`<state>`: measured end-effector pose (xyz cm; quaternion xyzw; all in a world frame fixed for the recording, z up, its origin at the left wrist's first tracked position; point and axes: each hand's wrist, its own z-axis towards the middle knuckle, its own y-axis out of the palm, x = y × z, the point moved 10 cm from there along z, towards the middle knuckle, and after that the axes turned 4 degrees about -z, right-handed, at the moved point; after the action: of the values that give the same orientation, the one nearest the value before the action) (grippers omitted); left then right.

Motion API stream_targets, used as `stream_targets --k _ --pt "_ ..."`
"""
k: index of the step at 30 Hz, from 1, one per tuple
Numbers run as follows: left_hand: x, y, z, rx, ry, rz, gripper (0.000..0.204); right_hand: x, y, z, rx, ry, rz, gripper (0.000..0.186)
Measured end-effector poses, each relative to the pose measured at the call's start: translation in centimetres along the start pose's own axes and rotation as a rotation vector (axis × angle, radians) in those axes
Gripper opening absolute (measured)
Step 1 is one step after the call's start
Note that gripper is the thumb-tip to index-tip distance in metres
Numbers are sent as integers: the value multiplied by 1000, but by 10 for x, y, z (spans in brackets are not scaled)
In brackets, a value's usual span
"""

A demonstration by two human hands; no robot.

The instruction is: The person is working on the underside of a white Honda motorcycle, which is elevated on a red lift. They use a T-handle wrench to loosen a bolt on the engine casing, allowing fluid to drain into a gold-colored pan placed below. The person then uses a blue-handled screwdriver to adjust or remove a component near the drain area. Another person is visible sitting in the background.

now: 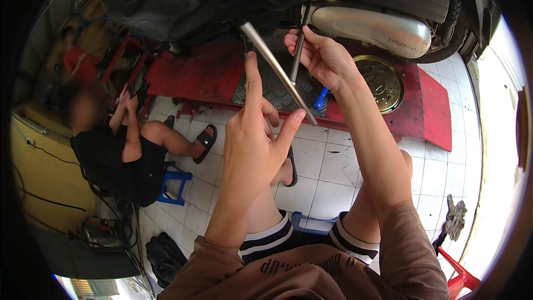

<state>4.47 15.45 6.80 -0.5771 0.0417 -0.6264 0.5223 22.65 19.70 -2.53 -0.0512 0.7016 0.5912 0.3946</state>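
right hand [326, 60] closed around the dark shaft [298, 55] of a t-shaped tool [277, 69], left hand [248, 133] spread wide by its silver bar [264, 50], thumb [290, 128] perhaps touching it, tool midair before a red platform [194, 80], motorbike [372, 29] beyond, 1 person [125, 164] seated at left

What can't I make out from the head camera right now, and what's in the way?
Head view, black rod: upper end above the right hand merges with the motorbike's dark parts.
Head view, silver bar: whether the left hand's thumb touches it is unclear; they overlap.
Head view, motorbike: cut off by the top edge.
Head view, gold tray: left side hidden by the right forearm.
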Motion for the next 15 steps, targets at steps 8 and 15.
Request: stream_targets --k 8,15 --pt "-14 9 2 -147 -77 137 56 3 -3 -1 3 17 7 30" --pt "-2 55 -5 -473 43 -91 47 6 -6 4 17 25 11 29"
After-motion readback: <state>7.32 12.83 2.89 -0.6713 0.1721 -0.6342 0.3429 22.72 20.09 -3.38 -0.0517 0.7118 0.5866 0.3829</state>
